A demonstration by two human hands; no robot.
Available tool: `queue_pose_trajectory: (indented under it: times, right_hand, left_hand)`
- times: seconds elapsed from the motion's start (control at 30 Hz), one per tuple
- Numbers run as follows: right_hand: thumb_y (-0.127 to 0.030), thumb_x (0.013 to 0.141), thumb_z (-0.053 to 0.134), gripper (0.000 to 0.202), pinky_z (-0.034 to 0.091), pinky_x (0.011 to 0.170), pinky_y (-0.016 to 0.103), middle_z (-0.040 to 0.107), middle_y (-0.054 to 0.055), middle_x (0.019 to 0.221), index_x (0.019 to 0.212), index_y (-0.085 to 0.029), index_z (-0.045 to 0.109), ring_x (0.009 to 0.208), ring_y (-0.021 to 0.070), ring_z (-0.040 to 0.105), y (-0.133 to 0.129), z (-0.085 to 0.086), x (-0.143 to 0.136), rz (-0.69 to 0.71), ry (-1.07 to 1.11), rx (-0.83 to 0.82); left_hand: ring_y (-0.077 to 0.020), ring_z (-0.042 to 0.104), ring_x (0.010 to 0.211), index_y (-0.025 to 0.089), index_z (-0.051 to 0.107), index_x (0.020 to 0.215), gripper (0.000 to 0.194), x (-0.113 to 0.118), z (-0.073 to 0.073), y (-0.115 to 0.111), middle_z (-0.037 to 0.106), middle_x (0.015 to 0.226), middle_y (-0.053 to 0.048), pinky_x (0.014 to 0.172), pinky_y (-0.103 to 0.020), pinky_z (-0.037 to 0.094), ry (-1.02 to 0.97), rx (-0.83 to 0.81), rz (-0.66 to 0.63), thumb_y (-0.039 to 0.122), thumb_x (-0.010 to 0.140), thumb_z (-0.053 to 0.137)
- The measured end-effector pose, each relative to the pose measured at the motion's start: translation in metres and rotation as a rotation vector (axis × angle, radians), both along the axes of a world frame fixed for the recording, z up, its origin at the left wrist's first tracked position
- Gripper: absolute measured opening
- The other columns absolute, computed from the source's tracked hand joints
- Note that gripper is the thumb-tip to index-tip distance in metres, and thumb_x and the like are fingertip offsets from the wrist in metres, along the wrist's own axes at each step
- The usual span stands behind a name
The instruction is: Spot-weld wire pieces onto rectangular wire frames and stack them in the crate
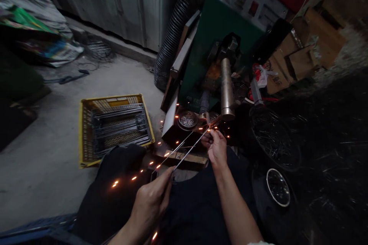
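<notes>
My left hand point(152, 199) is closed round the near end of a thin metal wire frame point(189, 150), which slants up and to the right. At its far end my right hand point(217, 147) pinches the work just below the electrodes of a green machine point(195, 61). What exactly lies between those fingertips is too small to make out. Orange sparks fly from the contact point, several of them down to the left. A round dish of small metal pieces point(188, 120) stands left of the electrodes, and a thick metal cylinder point(227, 88) hangs at their right.
A yellow crate point(82, 134) with wire frames stands on the floor at the left. Behind it are a black coiled hose point(172, 42) and sacks point(43, 26). Cardboard boxes point(301, 61) lie at the right, above a dark basin of wire pieces point(273, 138) and a round container point(278, 187).
</notes>
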State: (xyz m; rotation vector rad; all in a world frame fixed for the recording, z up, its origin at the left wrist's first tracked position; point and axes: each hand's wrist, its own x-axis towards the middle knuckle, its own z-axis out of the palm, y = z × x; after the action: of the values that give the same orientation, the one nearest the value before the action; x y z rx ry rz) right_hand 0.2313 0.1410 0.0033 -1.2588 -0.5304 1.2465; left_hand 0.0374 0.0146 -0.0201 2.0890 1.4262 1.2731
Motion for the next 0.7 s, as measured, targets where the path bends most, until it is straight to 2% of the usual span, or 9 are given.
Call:
queue_pose_trajectory:
  times: [0.13, 0.23, 0.3, 0.4, 0.5, 0.7]
  right_hand:
    - [-0.033, 0.067, 0.074, 0.025, 0.042, 0.037, 0.014, 0.062, -0.005, 0.053, 0.075, -0.017, 0.057, 0.039, 0.0071, 0.054, 0.001, -0.001, 0.002, -0.025, -0.072, 0.006]
    - [-0.031, 0.067, 0.074, 0.023, 0.037, 0.036, 0.013, 0.059, -0.006, 0.052, 0.075, -0.017, 0.058, 0.038, 0.0046, 0.049, 0.004, -0.003, 0.007, -0.030, -0.066, 0.045]
    - [-0.030, 0.067, 0.074, 0.022, 0.035, 0.036, 0.012, 0.058, -0.006, 0.052, 0.075, -0.017, 0.058, 0.039, 0.0038, 0.048, 0.006, -0.004, 0.010, -0.026, -0.046, 0.053]
    - [-0.031, 0.066, 0.075, 0.024, 0.034, 0.037, 0.012, 0.059, -0.006, 0.053, 0.073, -0.017, 0.057, 0.040, 0.0032, 0.047, 0.009, -0.002, 0.014, -0.013, -0.007, 0.064]
    - [-0.032, 0.065, 0.077, 0.026, 0.034, 0.037, 0.011, 0.059, -0.006, 0.054, 0.072, -0.017, 0.057, 0.040, 0.0028, 0.047, 0.012, 0.000, 0.017, -0.032, 0.018, 0.070]
    - [-0.034, 0.068, 0.076, 0.027, 0.033, 0.036, 0.012, 0.058, -0.006, 0.054, 0.071, -0.016, 0.056, 0.040, 0.0029, 0.047, 0.021, -0.002, 0.022, -0.007, 0.016, 0.076]
  left_hand:
    - [-0.0170, 0.074, 0.074, 0.013, 0.057, 0.118, 0.027, 0.001, -0.002, 0.000, 0.076, 0.093, -0.010, 0.066, -0.017, 0.057, -0.010, -0.004, 0.004, 0.018, 0.095, 0.043]
    - [-0.0166, 0.073, 0.064, 0.014, 0.060, 0.113, 0.026, 0.003, -0.002, 0.004, 0.076, 0.084, -0.008, 0.059, -0.017, 0.056, -0.068, -0.065, -0.012, 0.021, 0.095, 0.043]
    - [-0.0172, 0.073, 0.064, 0.014, 0.062, 0.109, 0.026, 0.004, -0.001, 0.009, 0.076, 0.082, -0.008, 0.060, -0.018, 0.057, -0.097, -0.098, -0.019, 0.022, 0.095, 0.043]
    - [-0.0192, 0.074, 0.077, 0.012, 0.063, 0.110, 0.027, 0.006, -0.001, 0.018, 0.076, 0.095, -0.012, 0.069, -0.019, 0.057, -0.097, -0.107, -0.036, 0.022, 0.095, 0.043]
    - [-0.0201, 0.073, 0.082, 0.013, 0.063, 0.111, 0.027, 0.008, -0.002, 0.027, 0.075, 0.098, -0.012, 0.068, -0.020, 0.056, -0.084, -0.115, -0.049, 0.022, 0.095, 0.044]
    - [-0.0164, 0.072, 0.065, 0.013, 0.062, 0.110, 0.026, 0.008, 0.003, 0.037, 0.075, 0.082, -0.006, 0.056, -0.019, 0.051, -0.042, -0.097, -0.047, 0.025, 0.096, 0.044]
